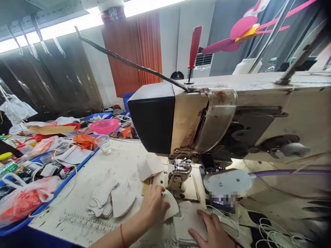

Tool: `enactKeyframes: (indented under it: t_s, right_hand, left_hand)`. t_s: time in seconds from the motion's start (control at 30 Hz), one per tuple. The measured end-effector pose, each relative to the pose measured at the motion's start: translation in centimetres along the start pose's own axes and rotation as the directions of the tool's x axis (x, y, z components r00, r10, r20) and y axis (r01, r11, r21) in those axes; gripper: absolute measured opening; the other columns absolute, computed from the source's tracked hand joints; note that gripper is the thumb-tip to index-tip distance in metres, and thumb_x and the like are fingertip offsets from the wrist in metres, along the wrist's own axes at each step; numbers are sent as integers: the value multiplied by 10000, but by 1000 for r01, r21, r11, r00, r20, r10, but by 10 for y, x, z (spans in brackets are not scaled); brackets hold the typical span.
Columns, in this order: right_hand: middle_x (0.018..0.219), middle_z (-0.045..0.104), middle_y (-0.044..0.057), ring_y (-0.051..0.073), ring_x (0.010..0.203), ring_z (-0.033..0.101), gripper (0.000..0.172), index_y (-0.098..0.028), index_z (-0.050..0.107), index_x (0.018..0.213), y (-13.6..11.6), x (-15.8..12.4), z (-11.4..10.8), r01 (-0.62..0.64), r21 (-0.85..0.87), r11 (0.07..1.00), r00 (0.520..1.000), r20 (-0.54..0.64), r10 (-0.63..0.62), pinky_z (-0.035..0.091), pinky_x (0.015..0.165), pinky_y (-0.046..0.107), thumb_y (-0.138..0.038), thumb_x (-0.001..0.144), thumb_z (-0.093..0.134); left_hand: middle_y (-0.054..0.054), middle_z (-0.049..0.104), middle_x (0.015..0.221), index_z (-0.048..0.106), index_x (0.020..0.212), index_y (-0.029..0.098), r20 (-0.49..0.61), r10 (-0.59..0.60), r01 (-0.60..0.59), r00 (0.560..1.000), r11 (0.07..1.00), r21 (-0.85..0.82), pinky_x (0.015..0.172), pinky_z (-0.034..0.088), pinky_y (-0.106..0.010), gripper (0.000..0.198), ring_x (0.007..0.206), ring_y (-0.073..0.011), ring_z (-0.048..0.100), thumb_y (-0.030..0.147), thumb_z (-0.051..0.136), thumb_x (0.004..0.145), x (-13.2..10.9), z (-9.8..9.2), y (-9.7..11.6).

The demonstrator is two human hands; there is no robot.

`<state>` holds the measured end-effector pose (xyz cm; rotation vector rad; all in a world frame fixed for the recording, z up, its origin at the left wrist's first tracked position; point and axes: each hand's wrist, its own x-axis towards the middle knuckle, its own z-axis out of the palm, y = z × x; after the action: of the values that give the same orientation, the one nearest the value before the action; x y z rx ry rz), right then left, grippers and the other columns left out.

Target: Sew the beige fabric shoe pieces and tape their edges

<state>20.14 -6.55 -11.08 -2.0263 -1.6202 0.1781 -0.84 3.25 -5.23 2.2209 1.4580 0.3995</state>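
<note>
My left hand (153, 204) is at the front of the sewing machine's needle area, its thumb and fingers on a curved white fabric piece (171, 206). Part of that piece is hidden under the hand. To the right, my right hand (216, 230) rests with fingers apart on a stack of white fabric pieces (188, 222). The presser foot (181, 172) of the sewing machine (155, 117) stands just beyond my left fingertips. Left of my left forearm lie two piles of cut white pieces, a rounded pile (102, 203) and a wider pile (123, 199).
Another white piece (151, 167) lies beside the needle plate. A blue tray (69, 175) full of bags and supplies borders the table's left side, near a clear plastic cup (103, 144). White cord (274, 236) lies coiled at right. A red screwdriver (195, 48) stands on the machine.
</note>
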Motion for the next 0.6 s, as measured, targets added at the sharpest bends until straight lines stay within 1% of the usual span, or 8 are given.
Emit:
enactKeyframes:
  t_s: [0.1,0.17,0.27,0.37,0.43,0.5,0.53,0.6]
  right_hand:
    - [956,651,96,271,852,676,331,-193,635,1069,5,-1,5,43,-25,999,999,-22,-44,529,633,337,-315,766,585]
    - [919,646,86,268,834,667,338,-212,618,1087,6,-2,8,78,-7,997,995,-63,-78,525,651,342,-271,757,582]
    - [928,627,86,273,859,642,355,-238,582,1129,3,-5,12,84,100,991,984,-166,-67,516,683,364,-235,777,533]
    - [889,619,82,256,833,632,193,-232,625,960,-1,-6,7,78,238,968,976,-216,-26,512,731,375,-267,831,486]
    - [826,631,68,223,772,639,193,-232,639,837,-5,-3,-4,97,302,948,984,-171,-47,522,711,332,-309,863,464]
    - [824,668,59,201,754,653,213,-237,663,833,-12,1,-20,66,379,923,995,-99,-31,528,676,278,-340,871,480]
    - [840,688,56,197,761,660,199,-240,677,843,-17,4,-29,42,425,904,998,-68,-14,527,665,259,-350,859,512]
    - [853,711,51,198,773,667,179,-249,705,839,-32,7,-46,24,513,858,999,-42,-3,525,668,241,-363,831,568]
  left_hand:
    - [-105,588,1046,564,1052,141,-13,-20,20,1000,1000,14,871,369,-384,362,998,-260,497,117,578,691,1,11,0]
    - [-87,593,976,582,977,154,-6,-21,21,1000,1000,-23,846,374,-364,299,956,-241,508,82,541,690,5,10,-3]
    - [-67,568,879,562,750,170,-5,-18,17,1000,988,-155,781,388,-335,91,862,-214,517,106,506,719,13,-3,-10]
    - [-43,545,811,505,665,176,8,-4,6,1000,956,-293,699,397,-293,143,782,-182,511,164,439,791,13,-29,-11]
    - [-22,545,754,513,696,180,38,33,-18,999,935,-354,624,384,-264,205,719,-162,504,197,377,849,6,-47,-2]
    - [-11,553,723,539,757,187,65,90,-58,994,920,-387,590,369,-259,204,679,-156,500,209,373,873,-6,-59,15]
    - [-16,570,743,551,790,190,66,139,-104,988,919,-381,616,382,-268,168,698,-161,509,203,403,868,-12,-61,25]
    - [-56,615,895,566,817,194,23,281,-256,960,905,-339,772,408,-318,97,853,-197,533,179,475,845,-23,-58,44]
